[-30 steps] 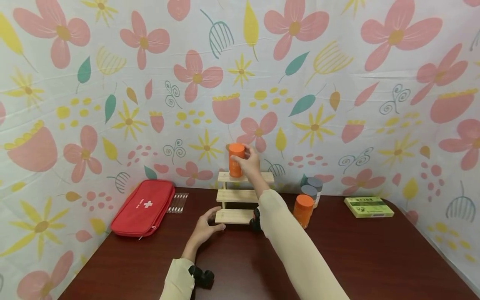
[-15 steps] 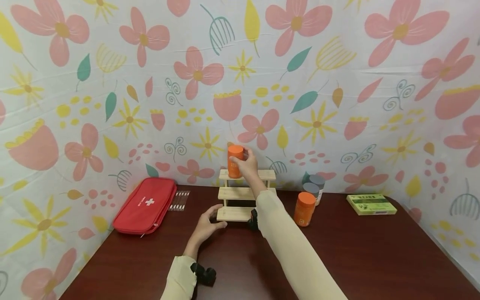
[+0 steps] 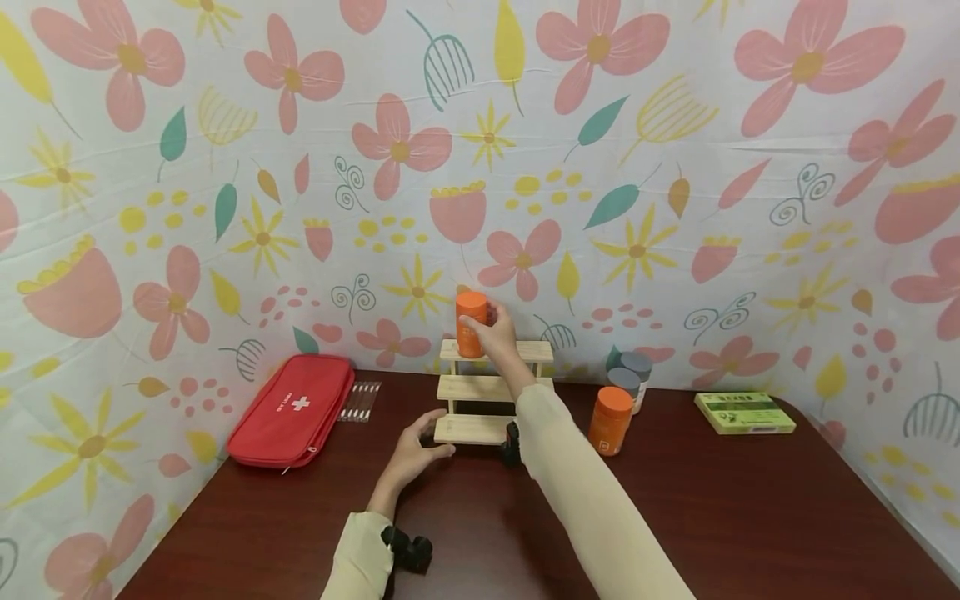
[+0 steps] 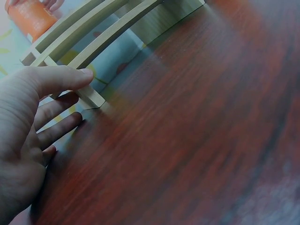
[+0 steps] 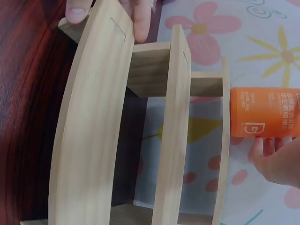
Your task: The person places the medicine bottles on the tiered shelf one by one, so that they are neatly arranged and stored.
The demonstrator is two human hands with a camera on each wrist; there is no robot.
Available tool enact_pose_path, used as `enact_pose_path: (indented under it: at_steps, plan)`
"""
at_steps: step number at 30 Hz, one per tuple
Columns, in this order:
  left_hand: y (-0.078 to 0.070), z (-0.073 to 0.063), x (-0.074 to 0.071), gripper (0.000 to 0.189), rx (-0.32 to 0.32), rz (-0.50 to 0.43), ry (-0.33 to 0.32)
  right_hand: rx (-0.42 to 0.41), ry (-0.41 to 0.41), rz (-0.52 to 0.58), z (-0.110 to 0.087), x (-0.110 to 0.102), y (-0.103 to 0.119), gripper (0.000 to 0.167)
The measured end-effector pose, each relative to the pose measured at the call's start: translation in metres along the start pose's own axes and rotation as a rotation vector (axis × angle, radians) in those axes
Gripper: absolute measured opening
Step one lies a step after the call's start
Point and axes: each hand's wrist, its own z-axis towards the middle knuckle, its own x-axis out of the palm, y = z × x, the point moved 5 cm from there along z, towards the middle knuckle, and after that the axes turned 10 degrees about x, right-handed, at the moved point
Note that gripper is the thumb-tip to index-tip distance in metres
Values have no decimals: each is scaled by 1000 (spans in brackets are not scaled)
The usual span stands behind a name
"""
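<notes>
The orange bottle (image 3: 470,329) is upright at the top tier of the wooden shelf (image 3: 472,430), at its left end, long axis vertical, orange cap up, base down against the board. Print faces out from the shelf's front. The right hand (image 3: 497,333) grasps the bottle, thumb and fingers curled around it. The left hand (image 3: 411,450) pinches the shelf's lower left end, thumb in front, fingers behind. Right of the shelf, a second orange bottle (image 3: 611,422) also stands upright, cap up.
</notes>
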Motion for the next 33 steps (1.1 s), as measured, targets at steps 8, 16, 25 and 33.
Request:
enact_pose_path:
  at_steps: [8,16,25,33]
  plan:
    - [0,3,-1,62,-88,-6,-14,-4,40,-20,1,-7,0,68]
    - [-2,1,1,62,-116,-47,-37,-1,63,-38,-9,-20,-4,68]
    - [-1,0,0,62,-120,-51,-36,-17,36,-51,-26,-47,-4,63]
    - [0,1,1,62,-102,-36,-39,-56,20,-3,-43,-77,-4,62]
